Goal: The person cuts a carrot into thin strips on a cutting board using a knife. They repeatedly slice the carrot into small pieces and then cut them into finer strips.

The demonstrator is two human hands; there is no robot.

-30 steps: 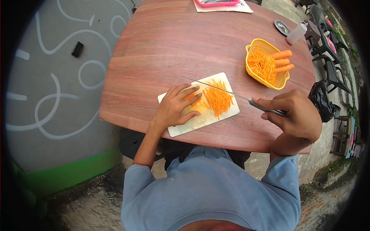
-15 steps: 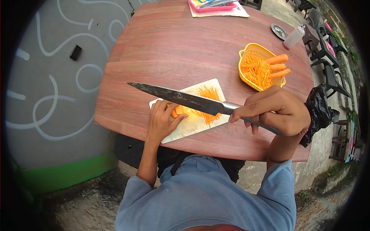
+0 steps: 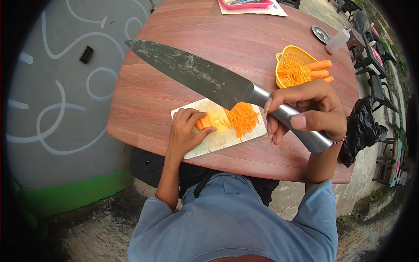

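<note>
My right hand (image 3: 307, 113) is closed round the steel handle of a large kitchen knife (image 3: 192, 72), raised above the table with its flat side turned up and its tip pointing left. Fingers bent, my left hand (image 3: 187, 131) rests on the left part of a white cutting board (image 3: 207, 146) and grips a carrot piece (image 3: 201, 123) whose far end is hidden under the fingers. Right of it on the board lies a pile of carrot strips (image 3: 242, 120), partly under the blade in this view.
A yellow basket (image 3: 297, 51) holds carrot shreds and whole carrots (image 3: 321, 65) at the right. Behind it are a metal dish (image 3: 321, 34) and a squeeze bottle (image 3: 338, 41). A pink tray (image 3: 246, 4) sits at the far edge; a black plastic bag (image 3: 363, 126) hangs at the right edge.
The knife has come up closer to the camera and its blade has rolled to show its broad face. My left hand stays on the carrot piece. More of the strip pile shows.
</note>
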